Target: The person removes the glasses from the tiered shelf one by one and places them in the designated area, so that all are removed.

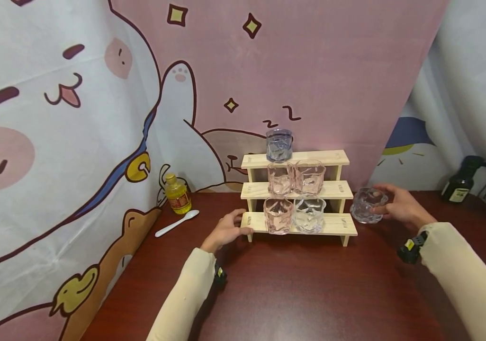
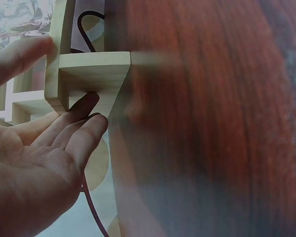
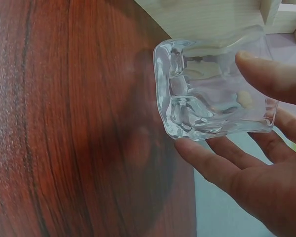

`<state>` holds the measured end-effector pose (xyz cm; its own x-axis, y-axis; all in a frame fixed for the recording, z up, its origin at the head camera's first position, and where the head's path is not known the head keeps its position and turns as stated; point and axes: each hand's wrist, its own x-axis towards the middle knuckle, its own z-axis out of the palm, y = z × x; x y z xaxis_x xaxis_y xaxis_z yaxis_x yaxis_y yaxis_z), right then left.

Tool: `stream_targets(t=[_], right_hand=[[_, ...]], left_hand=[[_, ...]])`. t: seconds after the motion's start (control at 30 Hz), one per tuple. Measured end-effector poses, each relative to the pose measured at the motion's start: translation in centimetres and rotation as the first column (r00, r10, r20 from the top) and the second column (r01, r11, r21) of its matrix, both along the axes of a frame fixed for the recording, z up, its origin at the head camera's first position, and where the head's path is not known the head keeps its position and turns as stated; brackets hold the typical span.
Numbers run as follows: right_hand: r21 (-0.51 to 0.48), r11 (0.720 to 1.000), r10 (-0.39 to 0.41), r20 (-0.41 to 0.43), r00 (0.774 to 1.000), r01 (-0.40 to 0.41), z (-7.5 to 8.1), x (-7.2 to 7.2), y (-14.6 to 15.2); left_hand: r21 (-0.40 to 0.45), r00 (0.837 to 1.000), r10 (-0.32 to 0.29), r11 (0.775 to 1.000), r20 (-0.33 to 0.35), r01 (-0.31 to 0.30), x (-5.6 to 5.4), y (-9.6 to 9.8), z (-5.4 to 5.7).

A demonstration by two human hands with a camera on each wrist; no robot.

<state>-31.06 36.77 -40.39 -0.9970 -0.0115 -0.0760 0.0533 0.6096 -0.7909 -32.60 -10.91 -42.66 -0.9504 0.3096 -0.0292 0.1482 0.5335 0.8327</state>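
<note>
My right hand [image 1: 402, 206] holds a clear, wavy-sided glass [image 1: 367, 205] just right of the wooden shelf. In the right wrist view, the thumb lies on one side of the clear glass [image 3: 212, 89] and the fingers on the other. My left hand [image 1: 226, 230] grips the left end of the three-step wooden shelf [image 1: 334, 225] at its lowest board. The left wrist view has the thumb at the board and the fingers by the leg [image 2: 93, 74]. On the bottom step stand a pink glass [image 1: 278, 216] and a clear glass [image 1: 309, 215].
Two pink glasses, one left [image 1: 280, 179] and one right [image 1: 310, 177], stand on the middle step. A blue glass [image 1: 279, 145] sits on the top one. Left are a yellow bottle [image 1: 177, 194] and a white spoon [image 1: 177, 223]; a dark bottle [image 1: 462, 180] stands far right.
</note>
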Motion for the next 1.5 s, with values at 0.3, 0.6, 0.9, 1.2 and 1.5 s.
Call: stream_targets(t=[0.3, 0.6, 0.9, 1.2, 1.5], right_hand=[[0.012, 1.0, 0.009, 0.001, 1.0, -0.009, -0.6, -0.3, -0.2], [-0.008, 1.0, -0.013, -0.008, 1.0, 0.013, -1.0, -0.6, -0.6], [0.001, 1.0, -0.019, -0.001, 1.0, 0.019, -1.3, -1.0, -0.9], [0.024, 1.0, -0.016, 0.009, 1.0, 0.016, -1.2, -1.5, -0.9], [0.011, 1.0, 0.021, 0.016, 1.0, -0.021, -1.2, -1.6, -0.8]], left_hand=[[0.004, 1.0, -0.002, 1.0, -0.001, 0.002, 0.0, -0.1, -0.1], [0.015, 1.0, -0.002, 1.0, 0.001, 0.002, -0.1, -0.2, -0.2], [-0.007, 1.0, -0.004, 1.0, 0.003, 0.004, 0.0, -0.1, -0.2], [-0.008, 1.0, -0.004, 1.0, 0.001, 0.004, 0.0, -0.1, -0.2], [0.0, 1.0, -0.005, 1.0, -0.002, 0.005, 0.0, -0.2, -0.1]])
